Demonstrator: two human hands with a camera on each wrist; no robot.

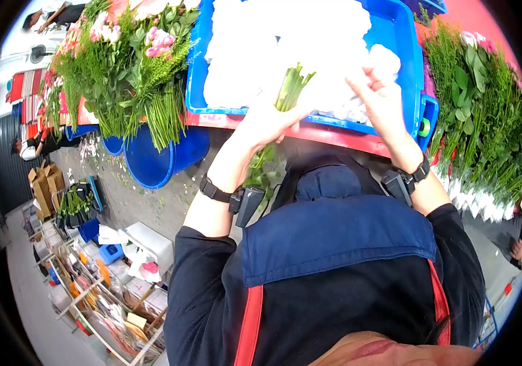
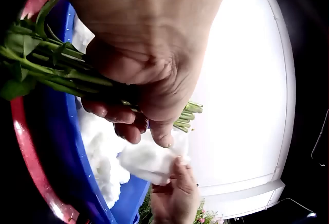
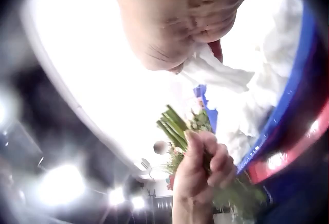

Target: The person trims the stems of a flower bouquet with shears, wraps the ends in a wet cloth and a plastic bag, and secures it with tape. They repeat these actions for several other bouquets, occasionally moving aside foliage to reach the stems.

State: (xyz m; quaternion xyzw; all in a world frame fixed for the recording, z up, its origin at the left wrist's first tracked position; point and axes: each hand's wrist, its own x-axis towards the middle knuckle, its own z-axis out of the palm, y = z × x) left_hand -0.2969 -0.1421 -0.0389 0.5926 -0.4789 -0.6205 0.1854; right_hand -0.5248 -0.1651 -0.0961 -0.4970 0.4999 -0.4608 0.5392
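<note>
The left hand (image 1: 273,125) grips a bundle of green stems (image 1: 291,90), cut ends pointing up over the blue tray (image 1: 197,73), leaves hanging below the fist. In the left wrist view the fingers of the left hand (image 2: 149,75) wrap the stems (image 2: 67,75). The right hand (image 1: 383,104) pinches a white, soft, wet-looking piece (image 2: 149,159), held close beside the stem ends in the left wrist view. In the right wrist view that white piece (image 3: 216,72) hangs from the right hand (image 3: 180,23). More white pieces (image 1: 236,67) fill the tray; glare hides their detail.
Flower bunches (image 1: 133,67) lie on the red table left of the tray, and more bunches (image 1: 474,104) lie right of it. Blue buckets (image 1: 151,160) stand on the floor below left. A cart of supplies (image 1: 102,305) is at lower left. Other people are at the far edges.
</note>
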